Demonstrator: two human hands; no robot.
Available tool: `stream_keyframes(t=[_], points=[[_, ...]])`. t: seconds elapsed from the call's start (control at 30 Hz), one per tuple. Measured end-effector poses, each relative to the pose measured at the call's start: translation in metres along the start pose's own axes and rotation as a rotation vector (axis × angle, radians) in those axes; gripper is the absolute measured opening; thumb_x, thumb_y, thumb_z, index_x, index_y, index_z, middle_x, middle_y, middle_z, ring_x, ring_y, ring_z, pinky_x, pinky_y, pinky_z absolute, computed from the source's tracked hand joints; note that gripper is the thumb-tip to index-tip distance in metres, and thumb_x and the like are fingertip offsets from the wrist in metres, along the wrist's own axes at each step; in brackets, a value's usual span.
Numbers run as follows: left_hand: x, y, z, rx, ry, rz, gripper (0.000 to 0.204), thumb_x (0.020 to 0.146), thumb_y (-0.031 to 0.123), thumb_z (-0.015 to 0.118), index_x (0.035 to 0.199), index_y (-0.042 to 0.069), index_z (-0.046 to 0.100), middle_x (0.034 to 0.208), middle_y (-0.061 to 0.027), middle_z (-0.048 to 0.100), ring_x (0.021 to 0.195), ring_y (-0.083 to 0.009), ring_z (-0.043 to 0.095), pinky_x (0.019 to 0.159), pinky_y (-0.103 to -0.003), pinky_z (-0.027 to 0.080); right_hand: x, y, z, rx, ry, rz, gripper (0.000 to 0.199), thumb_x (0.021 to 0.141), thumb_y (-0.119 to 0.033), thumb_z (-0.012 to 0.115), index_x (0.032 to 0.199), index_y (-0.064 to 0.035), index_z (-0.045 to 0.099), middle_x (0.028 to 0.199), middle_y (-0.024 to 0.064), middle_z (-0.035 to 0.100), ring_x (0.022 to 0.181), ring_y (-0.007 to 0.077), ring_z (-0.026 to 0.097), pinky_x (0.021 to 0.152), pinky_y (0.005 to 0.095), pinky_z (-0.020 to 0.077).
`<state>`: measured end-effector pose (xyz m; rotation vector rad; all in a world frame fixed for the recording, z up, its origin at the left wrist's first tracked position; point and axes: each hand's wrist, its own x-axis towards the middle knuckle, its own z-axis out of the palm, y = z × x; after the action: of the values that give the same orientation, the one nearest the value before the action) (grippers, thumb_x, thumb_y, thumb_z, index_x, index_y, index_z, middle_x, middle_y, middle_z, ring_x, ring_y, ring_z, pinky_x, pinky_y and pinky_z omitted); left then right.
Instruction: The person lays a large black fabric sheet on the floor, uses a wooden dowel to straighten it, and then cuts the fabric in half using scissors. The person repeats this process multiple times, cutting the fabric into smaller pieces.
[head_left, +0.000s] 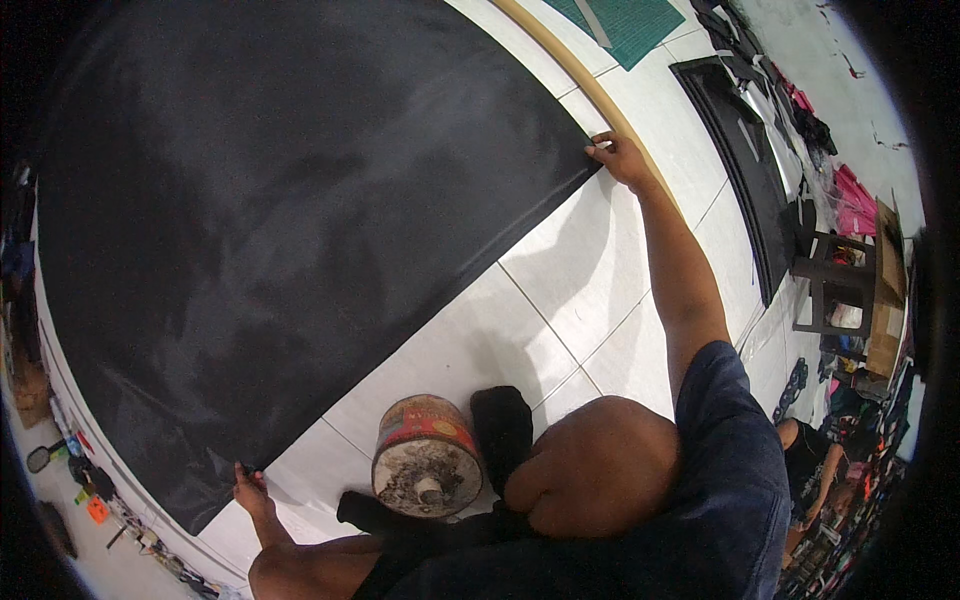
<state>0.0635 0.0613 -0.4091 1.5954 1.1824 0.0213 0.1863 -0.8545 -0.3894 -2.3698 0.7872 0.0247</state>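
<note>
A large sheet of black fabric [300, 220] is spread flat over the white tiled floor [560, 290], its near edge running slantwise from lower left to upper right. My right hand [620, 160], arm stretched out, pinches the sheet's right corner between thumb and fingers. At the lower left, my left hand [251, 488] grips the same near edge a little in from the other corner. Between my arms, close to my legs, sits a worn round tin [428, 455] with a red band and a stained, knobbed top.
Past my right hand lies a long beige pole [575, 70]. Farther out are a green cutting mat [630, 30] and a folded black panel [735, 170]. Cloth, a dark stool [838, 283] and cardboard [886, 290] crowd the right side, near another person [812, 470]. Small items [97, 508] line the left.
</note>
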Motion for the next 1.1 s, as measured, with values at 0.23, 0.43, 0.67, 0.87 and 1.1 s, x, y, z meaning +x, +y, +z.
stream_keyframes(t=[0.23, 0.43, 0.67, 0.87, 1.1], points=[[0.003, -0.010, 0.002, 0.056, -0.063, 0.034, 0.031, 0.090, 0.034, 0.069, 0.078, 0.008, 0.057, 0.062, -0.0006, 0.054, 0.052, -0.0118, 0.052, 0.049, -0.022, 0.042, -0.001, 0.028, 0.003, 0.125, 0.058, 0.095, 0.030, 0.087, -0.025, 0.073, 0.107, -0.0027, 0.070, 0.088, 0.0053, 0.068, 0.079, 0.0147, 0.059, 0.072, 0.0290, 0.0462], [-0.021, -0.003, 0.008, -0.055, -0.043, -0.035, 0.030, 0.091, 0.034, 0.068, 0.083, 0.006, 0.058, 0.071, -0.0027, 0.058, 0.059, -0.0132, 0.056, 0.051, -0.022, 0.044, 0.010, 0.031, 0.006, 0.100, 0.042, 0.116, 0.031, 0.087, -0.028, 0.072, 0.102, -0.0018, 0.072, 0.088, 0.0096, 0.070, 0.081, 0.0192, 0.062, 0.077, 0.0339, 0.0476], [0.019, -0.019, -0.008, -0.231, -0.005, -0.033, 0.041, 0.094, 0.032, 0.062, 0.122, 0.001, 0.057, 0.104, -0.0104, 0.062, 0.080, -0.0193, 0.059, 0.066, -0.028, 0.052, 0.007, 0.039, 0.006, -0.161, 0.036, 0.010, 0.035, 0.093, -0.034, 0.064, 0.111, -0.0055, 0.071, 0.101, 0.0087, 0.073, 0.095, 0.0184, 0.066, 0.086, 0.0317, 0.0483], [0.022, -0.017, -0.004, -0.313, 0.277, -0.172, 0.022, 0.090, 0.017, 0.068, 0.098, -0.003, 0.062, 0.081, -0.0096, 0.061, 0.063, -0.0160, 0.058, 0.053, -0.023, 0.054, 0.012, 0.047, 0.004, -0.178, 0.060, 0.018, 0.043, 0.094, -0.037, 0.063, 0.114, 0.0004, 0.068, 0.107, 0.0124, 0.070, 0.099, 0.0207, 0.064, 0.091, 0.0318, 0.0456], [0.010, -0.007, -0.007, -0.298, 0.211, -0.181, 0.019, 0.090, 0.016, 0.069, 0.087, 0.000, 0.060, 0.073, -0.0071, 0.060, 0.057, -0.0148, 0.058, 0.050, -0.021, 0.054, -0.009, -0.026, 0.022, -0.319, 0.276, -0.264, 0.039, 0.092, -0.029, 0.065, 0.118, -0.0013, 0.063, 0.107, 0.0202, 0.068, 0.097, 0.0298, 0.067, 0.085, 0.0381, 0.0519]])
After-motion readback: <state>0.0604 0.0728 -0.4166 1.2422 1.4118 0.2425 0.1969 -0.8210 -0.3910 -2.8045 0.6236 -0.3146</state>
